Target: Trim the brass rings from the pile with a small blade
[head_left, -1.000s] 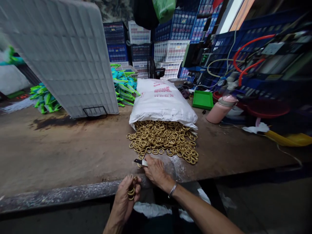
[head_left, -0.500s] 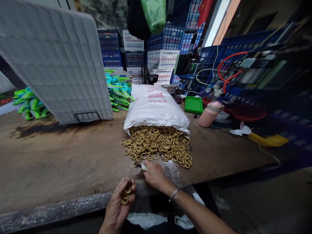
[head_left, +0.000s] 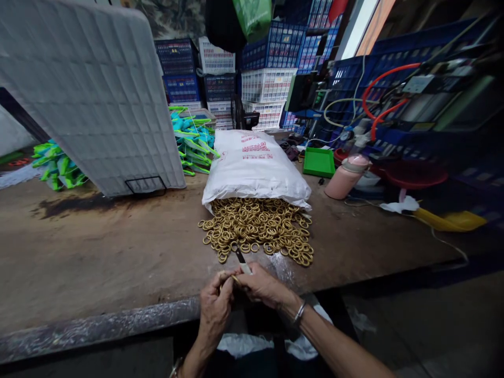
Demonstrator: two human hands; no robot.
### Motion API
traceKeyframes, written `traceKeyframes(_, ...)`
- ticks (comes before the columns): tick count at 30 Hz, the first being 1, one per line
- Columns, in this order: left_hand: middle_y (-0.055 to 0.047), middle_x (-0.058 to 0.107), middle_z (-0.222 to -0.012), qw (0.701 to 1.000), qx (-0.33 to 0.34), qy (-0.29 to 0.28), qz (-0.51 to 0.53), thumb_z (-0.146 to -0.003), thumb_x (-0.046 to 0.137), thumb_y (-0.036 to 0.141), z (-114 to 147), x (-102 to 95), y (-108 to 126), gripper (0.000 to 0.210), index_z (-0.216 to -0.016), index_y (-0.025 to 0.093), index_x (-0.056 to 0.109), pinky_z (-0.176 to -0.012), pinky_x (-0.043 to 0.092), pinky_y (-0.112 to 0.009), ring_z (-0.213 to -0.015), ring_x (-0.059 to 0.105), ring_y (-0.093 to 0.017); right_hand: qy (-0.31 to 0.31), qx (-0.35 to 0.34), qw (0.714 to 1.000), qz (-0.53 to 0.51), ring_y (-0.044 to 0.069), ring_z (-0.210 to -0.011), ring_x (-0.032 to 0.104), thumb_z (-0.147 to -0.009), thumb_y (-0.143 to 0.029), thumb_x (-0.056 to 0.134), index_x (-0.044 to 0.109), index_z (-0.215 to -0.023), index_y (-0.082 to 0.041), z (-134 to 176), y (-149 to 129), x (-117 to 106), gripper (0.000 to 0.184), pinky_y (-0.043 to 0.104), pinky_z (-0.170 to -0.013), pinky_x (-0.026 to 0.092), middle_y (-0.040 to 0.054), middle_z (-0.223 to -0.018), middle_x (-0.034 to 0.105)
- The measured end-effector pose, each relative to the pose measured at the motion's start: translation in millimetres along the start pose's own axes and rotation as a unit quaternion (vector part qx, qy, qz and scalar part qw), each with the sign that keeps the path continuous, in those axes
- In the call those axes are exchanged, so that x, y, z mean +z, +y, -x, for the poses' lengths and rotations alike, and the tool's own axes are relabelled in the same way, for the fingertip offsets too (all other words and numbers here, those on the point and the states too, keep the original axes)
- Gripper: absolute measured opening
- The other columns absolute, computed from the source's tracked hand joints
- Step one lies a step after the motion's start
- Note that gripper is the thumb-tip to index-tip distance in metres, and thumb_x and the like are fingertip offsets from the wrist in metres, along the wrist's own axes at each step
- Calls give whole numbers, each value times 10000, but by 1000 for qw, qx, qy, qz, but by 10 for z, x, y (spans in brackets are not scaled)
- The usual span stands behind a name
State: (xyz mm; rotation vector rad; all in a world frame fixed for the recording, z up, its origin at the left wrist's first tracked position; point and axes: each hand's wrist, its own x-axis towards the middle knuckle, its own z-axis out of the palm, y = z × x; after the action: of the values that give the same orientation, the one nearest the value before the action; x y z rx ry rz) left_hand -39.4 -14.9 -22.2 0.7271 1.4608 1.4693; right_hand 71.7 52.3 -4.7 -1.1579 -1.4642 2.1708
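One gold ring (head_left: 236, 280) sits between the curled fingers of the left hand (head_left: 214, 304) and those of the right hand (head_left: 263, 286), which also grasps a slim tool (head_left: 243, 262). Beyond, loose rings (head_left: 262, 228) lie heaped on the table (head_left: 157, 252) before a white sack (head_left: 254, 176).

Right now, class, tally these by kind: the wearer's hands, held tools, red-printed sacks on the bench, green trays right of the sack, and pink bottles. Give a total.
Hands: 2 (left hand, right hand)
Held tool: 1
Red-printed sack: 1
Green tray: 1
Pink bottle: 1
Total: 6
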Motion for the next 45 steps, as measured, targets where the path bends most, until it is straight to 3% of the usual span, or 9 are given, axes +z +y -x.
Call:
traceKeyframes(4,5,593,-570,996,68,28,-56,-635,663,294,-14,-32,20,126,-703,189,685,-529,398,-214,-526,496,-128,57,-17,998,31,31,-316,210,-746,-370,439,433,-702,-190,10,12,-23,186,182,-326,129,-95,-468,380)
traceKeyframes(9,-10,631,-612,988,113,25,-99,-633,662,250,-15,-25,46,58,-658,202,683,-629,414,-233,-612,541,-156,102,-123,972,170,59,-428,365,-795,-406,409,477,-678,-177,35,19,-45,266,173,-411,265,-62,-500,429)
traceKeyframes(12,5,592,-561,995,65,-4,-72,-659,646,312,-13,6,52,129,-665,184,649,-529,391,-208,-521,498,-121,122,-134,962,206,76,-479,401,-782,-343,422,464,-634,-181,1,32,-36,223,177,-443,291,-55,-502,429)
traceKeyframes(17,64,455,-451,992,-102,-77,6,-656,603,501,-10,36,100,344,-609,169,521,-347,240,-163,-335,327,-43,146,-126,956,222,84,-491,411,-754,-263,415,456,-605,-186,-73,60,-34,172,184,-460,305,-52,-505,442)
traceKeyframes(25,62,478,-554,981,-142,-113,74,-690,589,483,-7,-9,78,325,-715,173,491,-329,211,-141,-359,353,-27,138,-129,953,238,93,-520,465,-793,-228,353,457,-572,-183,-71,-22,-56,248,188,-525,347,-28,-522,494)
traceKeyframes(28,56,501,-573,980,-143,-103,92,-693,590,480,-11,-3,76,324,-732,181,471,-330,217,-140,-371,365,-31,184,-138,919,319,101,-532,446,-778,-196,364,484,-637,-179,-52,15,-86,186,195,-515,312,-21,-556,491)
traceKeyframes(34,55,488,-520,987,-93,-110,78,-698,578,504,-20,29,101,345,-702,172,481,-334,224,-152,-359,327,-32,135,-169,836,505,117,-565,425,-647,-92,406,527,-798,-187,53,106,-94,215,226,-533,239,-6,-631,532)
traceKeyframes(40,83,420,-430,992,-60,-110,34,-726,542,508,-56,19,43,341,-688,175,479,-339,203,-154,-330,288,-30,141,-144,804,559,141,-631,478,-650,-93,398,521,-888,-188,40,133,-79,284,247,-557,229,15,-698,571)
traceKeyframes(45,76,425,-422,988,-91,-119,27,-698,577,508,36,-8,54,351,-648,171,494,-330,211,-146,-331,294,-32,146,-119,785,591,160,-647,492,-708,-121,392,508,-929,-159,-19,154,-198,252,258,-561,240,47,-727,584)
